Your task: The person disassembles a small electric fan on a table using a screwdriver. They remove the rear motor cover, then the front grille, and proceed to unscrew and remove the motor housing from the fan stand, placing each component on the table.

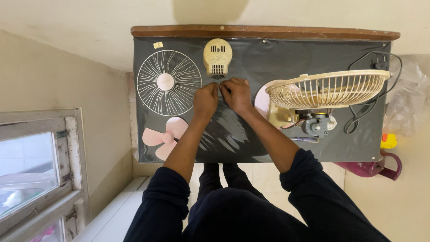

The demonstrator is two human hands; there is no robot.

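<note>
My left hand (205,101) and my right hand (237,94) meet at the middle of a table covered in black sheet (268,54). Their fingertips pinch together over something too small to make out. Just beyond them lies a cream plastic motor cover (217,56). A round white wire fan guard (168,82) lies flat to the left of my left hand. A pink fan blade (165,137) rests near the front left corner.
To the right stands a cream rear fan grille (329,88) on its base with a bare grey motor (316,123) and a black power cord (358,118). A pen (304,140) lies by it. A purple jug (376,168) sits off the table's right corner; a window (31,166) is at left.
</note>
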